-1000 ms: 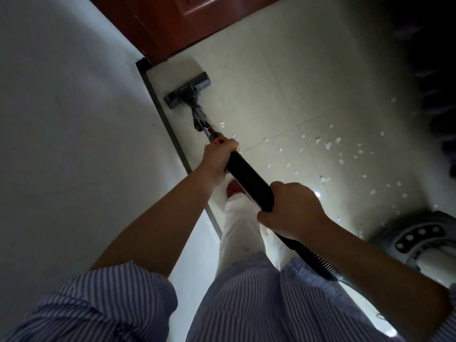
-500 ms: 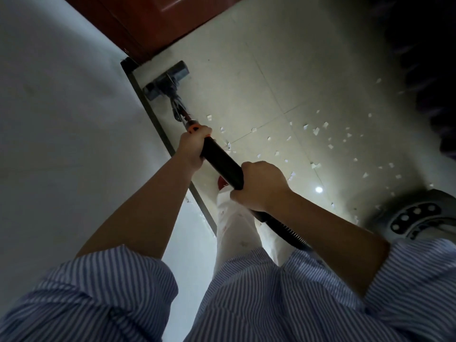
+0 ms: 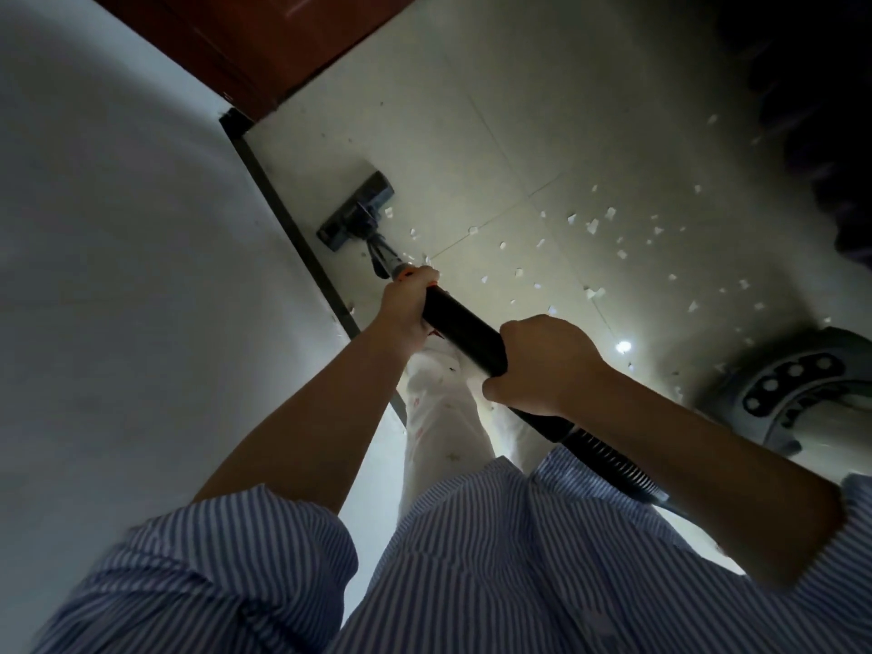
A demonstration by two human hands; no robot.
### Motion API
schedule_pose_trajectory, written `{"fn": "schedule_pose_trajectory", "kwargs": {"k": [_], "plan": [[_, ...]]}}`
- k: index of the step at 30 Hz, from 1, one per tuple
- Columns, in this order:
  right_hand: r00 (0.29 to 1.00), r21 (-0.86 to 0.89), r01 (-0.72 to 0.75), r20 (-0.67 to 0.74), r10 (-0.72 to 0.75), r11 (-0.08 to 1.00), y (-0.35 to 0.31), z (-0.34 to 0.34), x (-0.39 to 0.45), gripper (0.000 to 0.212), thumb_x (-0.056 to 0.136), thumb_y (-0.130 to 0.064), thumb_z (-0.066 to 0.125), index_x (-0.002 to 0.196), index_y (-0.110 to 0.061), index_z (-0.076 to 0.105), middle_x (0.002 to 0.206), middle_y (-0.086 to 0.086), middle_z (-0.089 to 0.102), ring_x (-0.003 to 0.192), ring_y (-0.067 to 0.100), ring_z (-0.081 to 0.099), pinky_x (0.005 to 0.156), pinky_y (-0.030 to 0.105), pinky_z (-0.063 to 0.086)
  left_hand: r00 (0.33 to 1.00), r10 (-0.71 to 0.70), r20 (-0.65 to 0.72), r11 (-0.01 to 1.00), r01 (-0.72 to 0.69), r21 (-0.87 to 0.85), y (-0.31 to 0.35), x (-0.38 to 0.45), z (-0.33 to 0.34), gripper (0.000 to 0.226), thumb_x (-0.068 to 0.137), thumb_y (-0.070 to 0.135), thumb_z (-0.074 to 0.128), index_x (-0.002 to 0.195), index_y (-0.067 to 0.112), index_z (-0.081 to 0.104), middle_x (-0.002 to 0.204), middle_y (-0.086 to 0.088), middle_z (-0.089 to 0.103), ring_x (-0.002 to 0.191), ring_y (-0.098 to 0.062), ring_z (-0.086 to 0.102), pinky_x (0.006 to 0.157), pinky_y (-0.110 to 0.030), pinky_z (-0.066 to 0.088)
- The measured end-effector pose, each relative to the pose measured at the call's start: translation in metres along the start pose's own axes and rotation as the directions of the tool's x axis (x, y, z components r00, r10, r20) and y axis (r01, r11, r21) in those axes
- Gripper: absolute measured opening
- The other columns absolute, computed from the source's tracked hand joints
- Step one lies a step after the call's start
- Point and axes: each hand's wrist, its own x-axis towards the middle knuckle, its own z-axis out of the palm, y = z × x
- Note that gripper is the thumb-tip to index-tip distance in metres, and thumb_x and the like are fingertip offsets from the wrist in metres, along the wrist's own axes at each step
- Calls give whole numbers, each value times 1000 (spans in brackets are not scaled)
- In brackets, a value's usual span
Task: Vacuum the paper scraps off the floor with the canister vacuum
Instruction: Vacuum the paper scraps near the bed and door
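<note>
Pale tiled floor (image 3: 472,87) fills the view, white wall at nine o'clock, red-brown door at twelve. Canister vacuum (image 3: 797,394) parked at three o'clock, probably heavy, best towed by its ribbed hose (image 3: 613,460). Rigid black wand (image 3: 465,330) runs up to the floor head (image 3: 356,218) near eleven o'clock beside the skirting. Left hand (image 3: 406,304) wrapped round the wand's upper end, right hand (image 3: 542,365) curled round the grip lower down. Paper scraps (image 3: 592,225) scattered toward two o'clock, light, likely lifted easily.
</note>
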Motion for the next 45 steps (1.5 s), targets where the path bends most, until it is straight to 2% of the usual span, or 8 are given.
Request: {"fn": "schedule_pose_trajectory", "kwargs": {"k": [2,6,11,16,21,26,35,45], "plan": [[1000,-10,10,-7,-11,1000,11,-1,-17,39,78,-32,62,61,-21,28,65,-5,38,71,19,46,51,23,33,1000,-1,8,1000,1,-9,-13,-12,11,22,90,4,51,70,9,43,37,1,49,34,-9,51,57,-27,44],[1000,-37,4,-7,-4,999,31,-1,-49,38,78,-33,62,62,-21,30,65,-6,38,69,17,46,47,18,27,1000,18,12,1000,-18,22,-39,-31,29,24,90,3,50,68,11,44,64,-5,44,56,-14,46,56,-24,41],[999,-30,-31,15,31,999,46,9,-89,28,79,-34,63,79,-15,42,66,-6,37,70,17,46,47,19,28,999,-15,47,1000,14,27,-73,-57,41,23,92,3,49,71,10,43,66,-5,40,60,-15,44,60,-26,42],[998,-37,-64,-6,64,997,55,32,-119,37,77,-33,64,61,-19,34,65,-4,39,56,10,38,46,22,25,998,-34,56,993,27,119,-102,-74,39,19,92,7,50,74,9,45,71,-6,43,65,-15,47,62,-25,42],[998,-7,-67,-15,66,998,60,67,-157,30,78,-34,65,73,-13,44,66,-3,40,70,19,47,47,21,29,996,-42,80,985,29,168,-143,-102,27,23,94,9,47,71,9,42,68,-5,41,59,-14,45,41,-17,44],[993,-9,-95,-73,94,995,65,104,-188,33,74,-34,68,76,-15,41,64,-4,39,55,9,37,46,23,26,993,-20,120,990,3,141,-180,-125,9,28,94,8,46,67,11,39,64,-4,36,47,-12,44,31,-11,37],[997,-83,-52,-59,48,995,47,123,-221,40,76,-33,66,59,-19,33,63,-2,40,55,11,38,47,24,27,991,42,130,994,-55,98,-204,-139,-23,25,93,9,47,69,12,40,66,-2,38,58,-10,43,41,-15,43],[997,-111,37,-61,-43,993,20,120,-157,38,78,-30,64,59,-15,35,61,0,39,68,22,46,46,24,27,996,83,21,994,-85,73,-156,-120,-47,20,93,9,48,74,9,42,73,-6,43,64,-15,48,56,-26,46]]}}
